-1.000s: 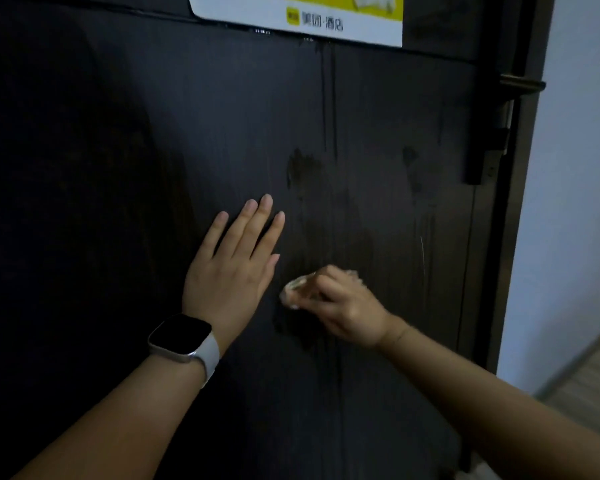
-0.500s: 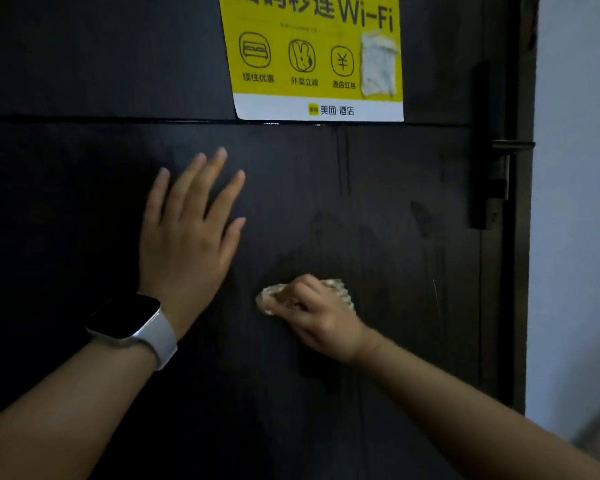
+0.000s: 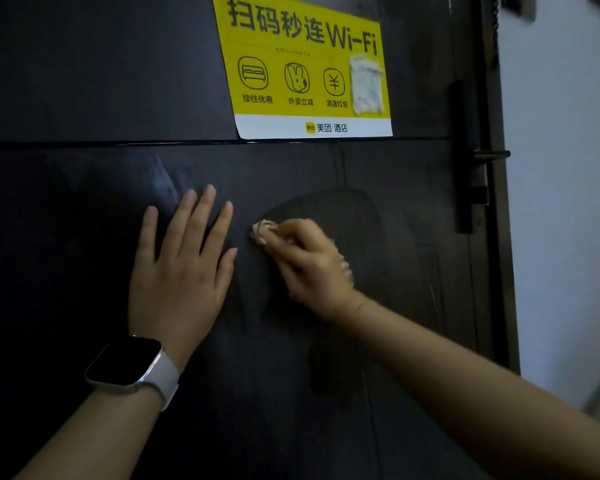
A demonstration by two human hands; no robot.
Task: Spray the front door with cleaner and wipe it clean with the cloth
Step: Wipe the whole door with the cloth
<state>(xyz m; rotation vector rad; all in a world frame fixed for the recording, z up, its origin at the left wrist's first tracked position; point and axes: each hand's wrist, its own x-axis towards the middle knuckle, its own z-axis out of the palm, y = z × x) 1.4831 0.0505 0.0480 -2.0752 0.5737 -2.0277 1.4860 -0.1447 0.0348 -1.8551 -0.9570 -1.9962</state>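
Note:
The dark front door fills most of the view. My left hand lies flat against it with straight, spread fingers, a white smartwatch on the wrist. My right hand grips a small crumpled beige cloth and presses it to the door just right of my left hand; most of the cloth is hidden under the fingers. Damp wiped patches darken the door around and below the cloth. No spray bottle is in view.
A yellow Wi-Fi poster is stuck on the upper door panel, with a torn white patch at its right. The black door handle and lock plate are at the right edge. A pale wall stands beyond the frame.
The view has tilted upward, showing more of the poster. My right hand with the cloth has moved up the door. My left hand stays flat on the door.

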